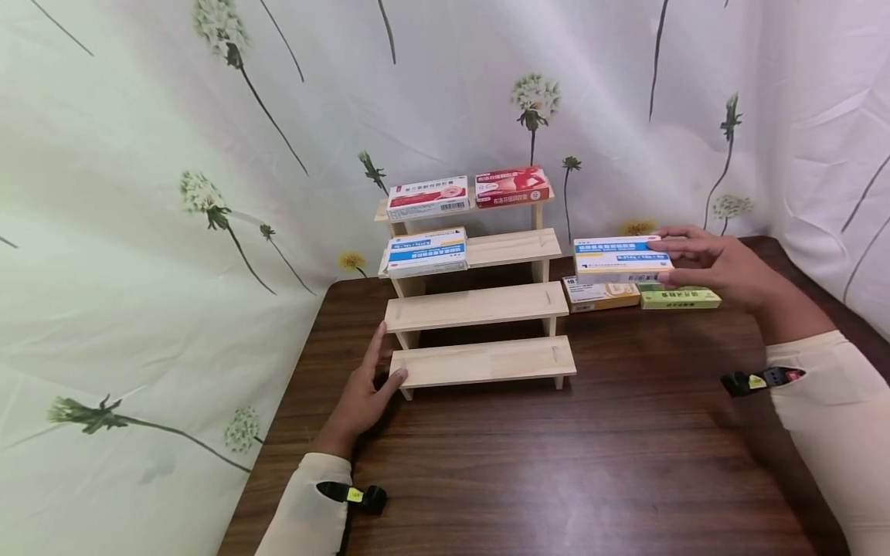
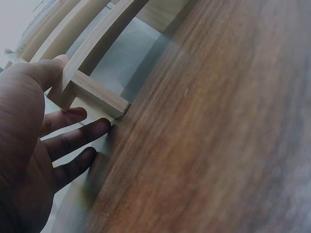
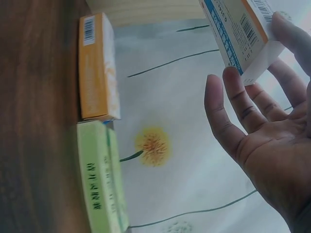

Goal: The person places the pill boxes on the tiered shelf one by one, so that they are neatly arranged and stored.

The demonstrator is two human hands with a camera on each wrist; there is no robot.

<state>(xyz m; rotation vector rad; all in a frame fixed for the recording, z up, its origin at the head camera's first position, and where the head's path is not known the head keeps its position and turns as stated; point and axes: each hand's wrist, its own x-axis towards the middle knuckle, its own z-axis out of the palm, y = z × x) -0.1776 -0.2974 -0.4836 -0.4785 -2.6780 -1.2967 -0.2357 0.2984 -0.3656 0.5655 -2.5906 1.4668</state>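
Note:
My right hand (image 1: 730, 270) grips a blue-and-white medicine box (image 1: 619, 259) by its right end, thumb on the near side. It holds the box raised beside the wooden step rack (image 1: 480, 307). In the right wrist view the box (image 3: 243, 36) is tilted between thumb and fingertips. My left hand (image 1: 365, 398) is at the rack's left side, its thumb touching the corner of the lowest step (image 2: 99, 48) and its other fingers loosely extended beside it. A matching blue-and-white box (image 1: 427, 253) lies on the left of the second step from the top.
On the top step lie a white-and-red box (image 1: 427, 199) and a red box (image 1: 512, 188). Right of the rack, an orange-and-white box (image 1: 601, 295) and a green box (image 1: 680, 297) lie on the brown table (image 1: 542, 463). A flowered curtain (image 1: 445, 93) hangs behind.

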